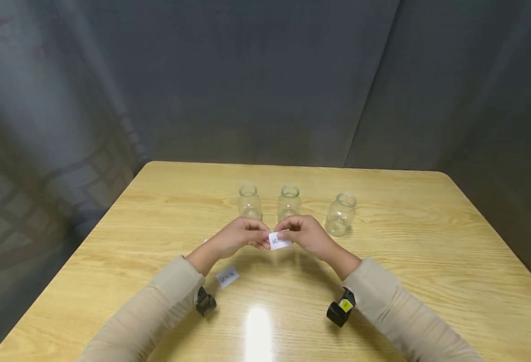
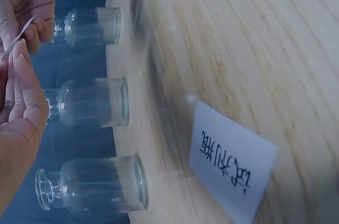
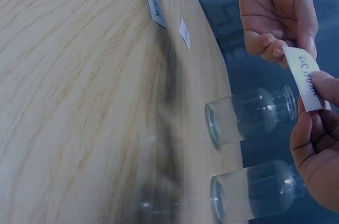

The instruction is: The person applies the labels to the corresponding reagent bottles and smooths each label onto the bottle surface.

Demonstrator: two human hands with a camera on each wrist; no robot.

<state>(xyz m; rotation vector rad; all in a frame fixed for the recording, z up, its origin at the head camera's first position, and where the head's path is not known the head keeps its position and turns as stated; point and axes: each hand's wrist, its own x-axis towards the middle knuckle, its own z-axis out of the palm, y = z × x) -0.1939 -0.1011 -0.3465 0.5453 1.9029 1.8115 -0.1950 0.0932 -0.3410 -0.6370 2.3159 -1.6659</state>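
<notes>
The fingers of the left hand (image 1: pixel 240 237) and right hand (image 1: pixel 308 235) pinch opposite ends of a written label (image 1: pixel 279 244), likely keeping it steady, near three glass jars (image 1: pixel 290 202).

Dark curtains (image 1: pixel 265 85) around a wooden table (image 1: pixel 428 236) suggest a screened workspace.

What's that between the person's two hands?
A small white label with dark writing. The head view shows it between the left hand and the right hand; the right wrist view shows the right thumb lying over it.
</notes>
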